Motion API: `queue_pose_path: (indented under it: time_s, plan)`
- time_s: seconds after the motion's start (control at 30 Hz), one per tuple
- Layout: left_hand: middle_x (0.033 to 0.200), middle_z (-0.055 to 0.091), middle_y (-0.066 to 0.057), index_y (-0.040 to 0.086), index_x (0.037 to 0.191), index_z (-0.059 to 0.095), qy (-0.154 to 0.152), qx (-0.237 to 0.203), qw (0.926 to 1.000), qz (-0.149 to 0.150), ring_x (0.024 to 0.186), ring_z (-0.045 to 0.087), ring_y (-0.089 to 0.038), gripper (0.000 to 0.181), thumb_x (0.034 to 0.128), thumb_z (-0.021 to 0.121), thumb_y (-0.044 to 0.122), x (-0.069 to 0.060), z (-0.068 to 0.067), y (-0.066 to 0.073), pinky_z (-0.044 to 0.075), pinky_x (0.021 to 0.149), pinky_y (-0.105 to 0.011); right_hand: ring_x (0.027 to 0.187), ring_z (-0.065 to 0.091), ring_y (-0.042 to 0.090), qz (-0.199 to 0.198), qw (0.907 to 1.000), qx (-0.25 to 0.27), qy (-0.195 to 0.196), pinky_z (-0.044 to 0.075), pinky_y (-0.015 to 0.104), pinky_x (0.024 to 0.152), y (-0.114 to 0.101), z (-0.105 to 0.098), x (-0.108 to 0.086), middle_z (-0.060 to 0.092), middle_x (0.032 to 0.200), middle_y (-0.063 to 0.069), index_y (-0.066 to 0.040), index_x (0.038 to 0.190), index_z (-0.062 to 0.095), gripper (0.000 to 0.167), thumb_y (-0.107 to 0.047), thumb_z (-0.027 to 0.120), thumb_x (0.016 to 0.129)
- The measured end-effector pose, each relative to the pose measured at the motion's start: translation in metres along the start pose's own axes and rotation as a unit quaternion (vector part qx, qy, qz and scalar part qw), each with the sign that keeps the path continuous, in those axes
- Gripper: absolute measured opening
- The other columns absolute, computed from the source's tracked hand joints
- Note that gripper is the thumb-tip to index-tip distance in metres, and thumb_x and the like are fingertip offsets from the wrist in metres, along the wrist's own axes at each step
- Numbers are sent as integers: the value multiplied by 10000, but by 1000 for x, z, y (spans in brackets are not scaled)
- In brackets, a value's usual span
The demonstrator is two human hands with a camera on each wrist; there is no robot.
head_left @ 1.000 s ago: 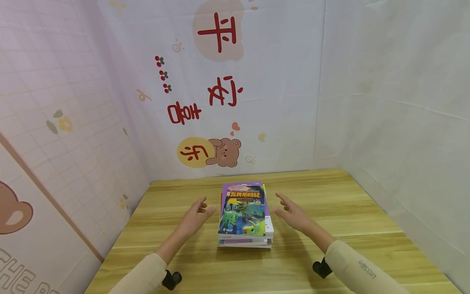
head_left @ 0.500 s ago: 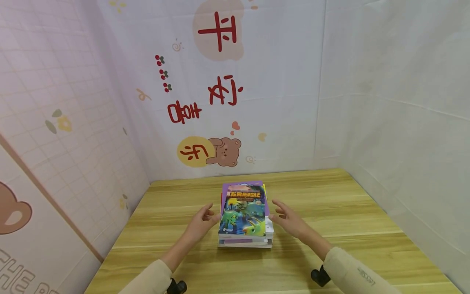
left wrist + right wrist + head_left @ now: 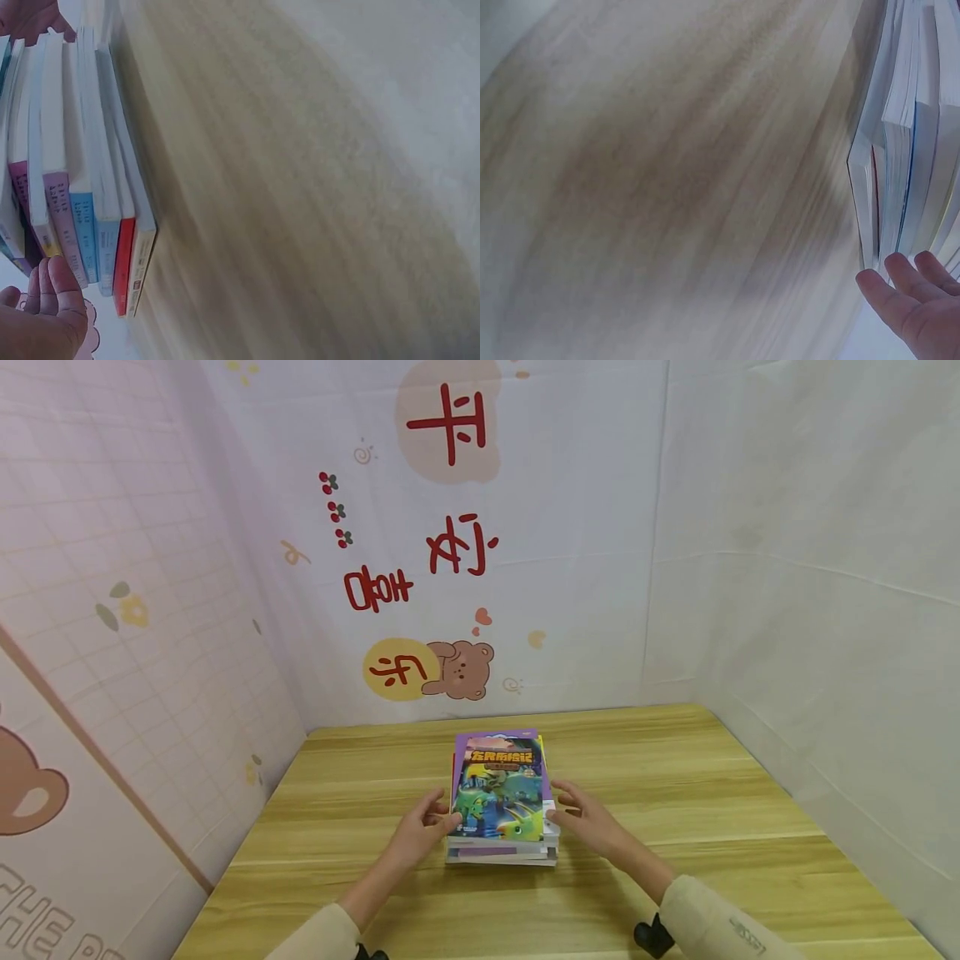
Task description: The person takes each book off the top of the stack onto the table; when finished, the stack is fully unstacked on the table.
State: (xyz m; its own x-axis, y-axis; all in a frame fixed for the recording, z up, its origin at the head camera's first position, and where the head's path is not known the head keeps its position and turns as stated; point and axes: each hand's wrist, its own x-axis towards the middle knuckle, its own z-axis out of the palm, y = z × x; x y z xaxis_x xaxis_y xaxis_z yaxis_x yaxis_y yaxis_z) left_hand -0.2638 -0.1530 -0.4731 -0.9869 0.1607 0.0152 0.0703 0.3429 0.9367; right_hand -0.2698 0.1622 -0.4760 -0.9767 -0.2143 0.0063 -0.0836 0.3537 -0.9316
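Note:
A stack of several books (image 3: 502, 853) lies flat on the wooden table, topped by a colourful dinosaur book (image 3: 498, 793). A purple cover (image 3: 501, 734) sticks out behind that one. My left hand (image 3: 422, 837) is at the stack's left side, thumb by the top book's edge, fingers extended. In the left wrist view its fingertips come up against the coloured spines (image 3: 75, 225). On the opposite side, my right hand (image 3: 591, 823) has its thumb near the pages. Its fingers look straight in the right wrist view, beside the page edges (image 3: 911, 112); contact is hard to tell.
The wooden table (image 3: 360, 760) extends around the stack. A printed white cloth (image 3: 585, 527) hangs behind, with more cloth at the left (image 3: 150, 652) and right (image 3: 840, 610). A black device (image 3: 652, 935) sits under the right sleeve (image 3: 720, 918).
Both hands have moved inward and slightly toward the body, from beside the stack to right at its sides. The books have not visibly moved.

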Motion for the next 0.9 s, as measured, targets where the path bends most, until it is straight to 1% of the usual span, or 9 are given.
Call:
queue_pose_path:
  time_s: [0.17, 0.37, 0.43, 0.7, 0.9]
  plan:
    - [1248, 538, -143, -20, 1498, 367, -36, -83, 10000, -24, 1063, 527, -250, 747, 946, 684, 370, 0, 4, -3, 505, 849, -333, 1305, 417, 517, -14, 9999, 157, -25, 419, 604, 1011, 3, 3, -1, 388, 1470, 315, -121, 1480, 441, 575, -266, 654, 967]
    - [1258, 533, -153, -22, 1497, 364, -72, -129, 9999, -15, 1101, 532, -277, 759, 943, 683, 386, 0, 6, -7, 514, 870, -364, 1282, 456, 494, -79, 9995, 319, -32, 431, 584, 1009, 7, 8, -2, 409, 1455, 309, -115, 1502, 405, 609, -231, 659, 961]
    - [1265, 531, -145, -6, 1500, 372, -75, -169, 9998, -50, 1115, 528, -279, 762, 934, 694, 390, -1, 6, -7, 514, 881, -374, 1283, 457, 488, -108, 9993, 362, -40, 436, 575, 1008, 8, 9, -2, 410, 1454, 307, -116, 1506, 396, 614, -220, 658, 960]
    - [1269, 538, -139, 7, 1476, 427, -89, -133, 9999, 17, 1117, 517, -290, 727, 920, 716, 375, -2, 8, -9, 513, 867, -392, 1299, 450, 465, -103, 9992, 390, -58, 427, 575, 1016, 16, 11, 0, 432, 1444, 292, -140, 1518, 376, 617, -236, 643, 970]
    - [1258, 544, -131, 21, 1463, 455, -32, -127, 9999, -58, 1085, 527, -270, 737, 887, 754, 372, 0, 9, -12, 503, 835, -362, 1298, 456, 448, -2, 9994, 343, -2, 424, 581, 1014, 14, 14, -1, 451, 1431, 280, -159, 1516, 377, 603, -247, 630, 975]
